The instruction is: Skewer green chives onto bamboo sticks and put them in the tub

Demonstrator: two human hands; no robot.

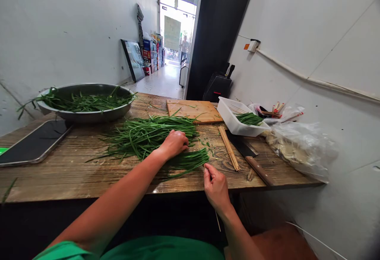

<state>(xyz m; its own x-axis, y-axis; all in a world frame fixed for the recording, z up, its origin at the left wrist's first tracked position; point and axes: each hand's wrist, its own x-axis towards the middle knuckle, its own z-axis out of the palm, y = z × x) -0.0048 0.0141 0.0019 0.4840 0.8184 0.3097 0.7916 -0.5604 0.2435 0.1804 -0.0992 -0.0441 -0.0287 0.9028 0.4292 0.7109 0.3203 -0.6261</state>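
Note:
A heap of long green garlic chives (139, 135) lies across the wooden table. My left hand (175, 143) rests on it with curled fingers closed on some chives; its fingertips are partly hidden. Just below, a narrower bundle of chives (194, 159) points its even ends to the right. At those ends my right hand (216, 182) pinches a thin bamboo skewer (218, 220), whose tail slants down past the table edge. Whether the skewer's tip enters the bundle I cannot tell. Right of my hands lies a bunch of bamboo skewers (228, 148).
A metal basin (89, 115) of chives stands back left, beside a large dark tablet (34, 141). Behind the heap is a cutting board (192, 111). A white plastic tray (237, 119) holds skewered chives. A cleaver (252, 161) and a plastic bag (299, 145) lie right.

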